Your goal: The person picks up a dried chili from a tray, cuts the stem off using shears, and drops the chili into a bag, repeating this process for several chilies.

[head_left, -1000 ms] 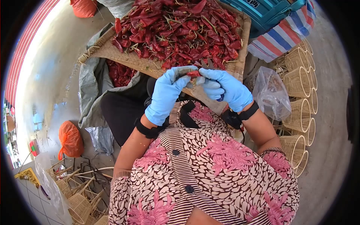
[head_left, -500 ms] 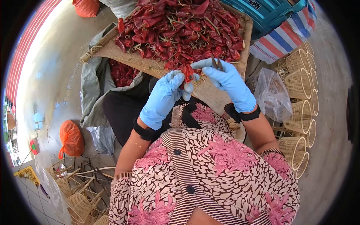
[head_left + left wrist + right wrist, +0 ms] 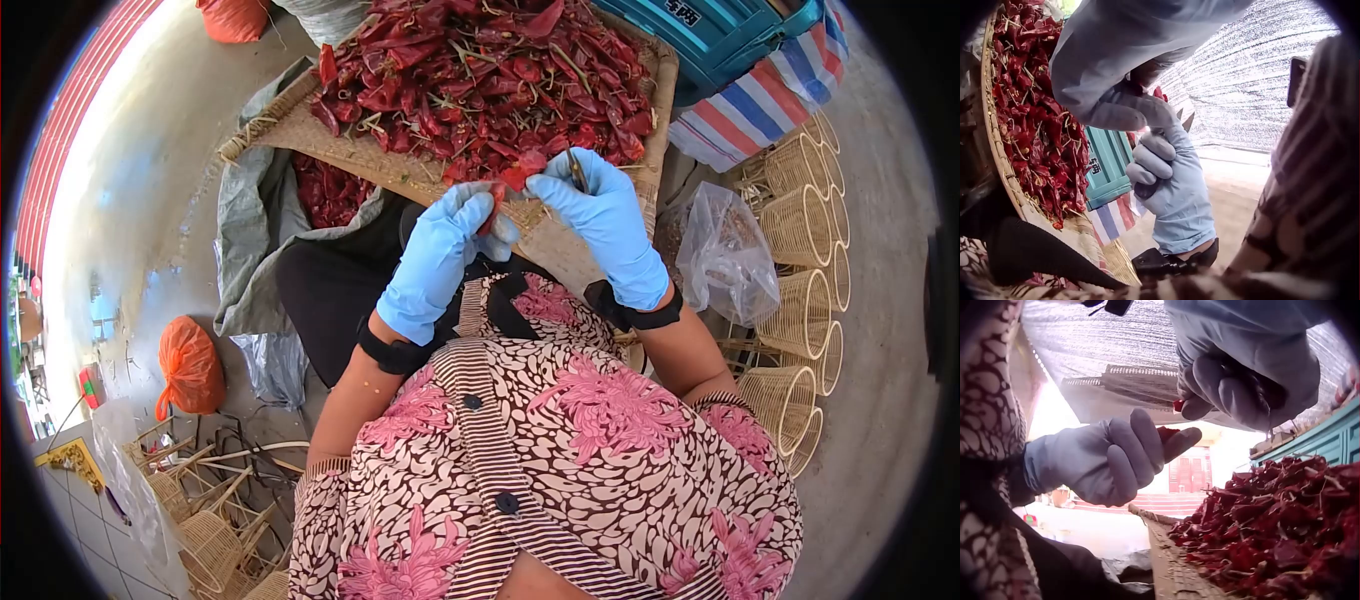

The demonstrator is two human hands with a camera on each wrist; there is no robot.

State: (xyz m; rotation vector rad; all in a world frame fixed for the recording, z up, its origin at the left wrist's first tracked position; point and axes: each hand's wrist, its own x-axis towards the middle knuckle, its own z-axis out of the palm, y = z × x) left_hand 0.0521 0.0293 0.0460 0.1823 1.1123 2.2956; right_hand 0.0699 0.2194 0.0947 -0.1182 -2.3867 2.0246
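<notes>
In the head view, my gloved left hand [image 3: 432,255] pinches a dried red chili pepper [image 3: 492,208] between thumb and fingers. Close beside it, the thumb and forefinger of my gloved right hand [image 3: 605,225] pinch a red chili piece [image 3: 516,177]. That hand also holds scissors [image 3: 577,172], their dark blades pointing away from me. The left wrist view shows the scissor blades [image 3: 1187,120] spread, with the handle mostly hidden in the fingers. In the right wrist view a red bit shows between the left fingertips [image 3: 1191,434].
Ahead of the hands, a large heap of red chilies [image 3: 480,90] lies on a woven tray [image 3: 290,130]. A grey-green sack [image 3: 245,250] with chilies stands left. To the right are a clear plastic bag [image 3: 725,250], rattan baskets [image 3: 790,305] and a teal crate [image 3: 700,45].
The hands were together at the chili, parted as the right hand lifted with the scissors, and now meet again. The right fingertips now pinch a red piece beside the left hand.
</notes>
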